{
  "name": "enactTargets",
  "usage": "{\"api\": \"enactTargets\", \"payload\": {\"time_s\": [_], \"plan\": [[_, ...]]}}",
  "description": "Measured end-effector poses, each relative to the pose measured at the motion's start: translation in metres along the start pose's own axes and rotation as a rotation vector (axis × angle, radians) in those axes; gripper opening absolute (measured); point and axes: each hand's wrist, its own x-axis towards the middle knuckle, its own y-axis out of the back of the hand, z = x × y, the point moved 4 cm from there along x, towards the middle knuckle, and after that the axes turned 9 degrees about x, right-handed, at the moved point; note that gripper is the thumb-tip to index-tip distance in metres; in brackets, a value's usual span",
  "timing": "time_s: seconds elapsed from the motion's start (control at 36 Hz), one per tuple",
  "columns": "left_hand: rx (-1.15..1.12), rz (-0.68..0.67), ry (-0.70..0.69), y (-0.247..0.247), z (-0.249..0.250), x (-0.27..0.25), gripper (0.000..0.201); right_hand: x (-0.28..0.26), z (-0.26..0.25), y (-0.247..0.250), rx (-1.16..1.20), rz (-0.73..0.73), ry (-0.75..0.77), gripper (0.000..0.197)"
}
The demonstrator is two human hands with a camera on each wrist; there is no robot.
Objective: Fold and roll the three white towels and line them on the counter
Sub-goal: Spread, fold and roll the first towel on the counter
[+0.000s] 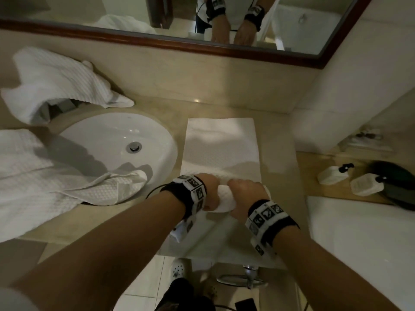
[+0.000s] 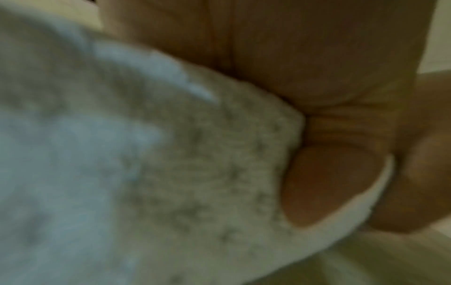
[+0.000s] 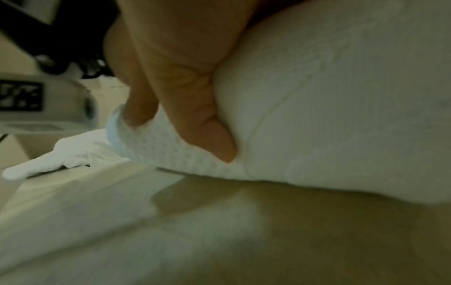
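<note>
A white towel (image 1: 221, 144), folded into a long strip, lies on the beige counter (image 1: 280, 158) to the right of the sink. Its near end is rolled into a thick roll (image 1: 225, 198). My left hand (image 1: 211, 191) grips the roll's left part and my right hand (image 1: 246, 194) grips its right part, fingers curled over the top. The left wrist view shows a thumb (image 2: 324, 183) pressed into the towel (image 2: 171, 173). In the right wrist view fingers (image 3: 214, 138) dig into the roll (image 3: 341, 106). Two more white towels lie crumpled, one behind the sink (image 1: 56, 84), one left of it (image 1: 45, 171).
The round white sink (image 1: 116, 140) sits left of the strip; a corner of the left towel hangs into it. A mirror (image 1: 202, 16) runs along the back wall. Two small white bottles (image 1: 332, 175) and a dark bag (image 1: 397, 185) rest on a lower ledge at right.
</note>
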Motion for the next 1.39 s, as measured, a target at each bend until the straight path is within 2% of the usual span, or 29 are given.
{"api": "enactTargets", "payload": {"time_s": [0.06,0.14,0.19,0.25,0.31,0.39,0.44,0.61,0.72,0.86,0.92,1.0,1.08,1.17,1.22,1.33,1.39], "plan": [[0.052,0.120,-0.004,0.003,0.003,-0.007,0.042,0.004,0.003,0.004,0.035,-0.079,-0.036,0.057],[0.140,0.361,-0.086,0.004,0.014,-0.024,0.064,0.012,0.007,0.009,0.172,-0.287,-0.091,0.056],[0.198,0.394,-0.094,-0.009,0.019,-0.029,0.080,0.015,0.009,0.010,0.270,-0.395,-0.102,0.053],[0.253,0.362,-0.082,-0.024,0.024,-0.031,0.098,0.015,0.010,0.007,0.330,-0.458,-0.100,0.054],[0.289,0.355,-0.060,-0.033,0.026,-0.029,0.099,0.014,0.010,0.002,0.364,-0.489,-0.095,0.060],[0.260,0.379,-0.045,-0.026,0.025,-0.027,0.085,0.012,0.011,0.000,0.381,-0.469,-0.079,0.064],[0.222,0.339,-0.050,-0.017,0.025,-0.023,0.083,0.007,0.012,0.001,0.353,-0.426,-0.076,0.070],[0.220,0.226,-0.042,-0.001,0.025,-0.012,0.080,-0.019,0.007,-0.001,0.030,-0.199,-0.117,0.090],[0.197,0.173,-0.071,0.004,0.023,-0.005,0.079,-0.038,-0.008,-0.022,-0.098,-0.123,-0.209,0.088],[0.193,0.101,-0.089,0.006,0.020,0.001,0.090,-0.037,-0.007,-0.033,-0.122,-0.052,-0.238,0.086],[0.142,0.104,-0.103,0.010,0.017,0.003,0.082,-0.030,-0.004,-0.029,-0.113,-0.032,-0.211,0.087],[0.141,0.212,-0.144,0.013,0.014,0.000,0.070,-0.022,0.002,-0.019,-0.113,0.009,-0.165,0.088],[0.253,0.326,-0.147,0.004,0.015,-0.005,0.086,-0.016,0.006,-0.015,-0.116,0.015,-0.146,0.085],[0.332,0.291,-0.094,-0.008,0.014,-0.011,0.113,-0.010,0.012,-0.012,-0.102,0.020,-0.136,0.090],[0.398,0.278,-0.055,-0.018,0.014,-0.016,0.123,-0.006,0.017,-0.006,-0.065,0.013,-0.114,0.088],[0.368,0.345,0.036,-0.038,0.020,-0.021,0.114,0.002,0.024,0.011,-0.016,-0.113,-0.060,0.088],[0.354,0.365,0.037,-0.039,0.025,-0.024,0.108,0.002,0.025,0.015,-0.029,-0.210,-0.039,0.091]]}}
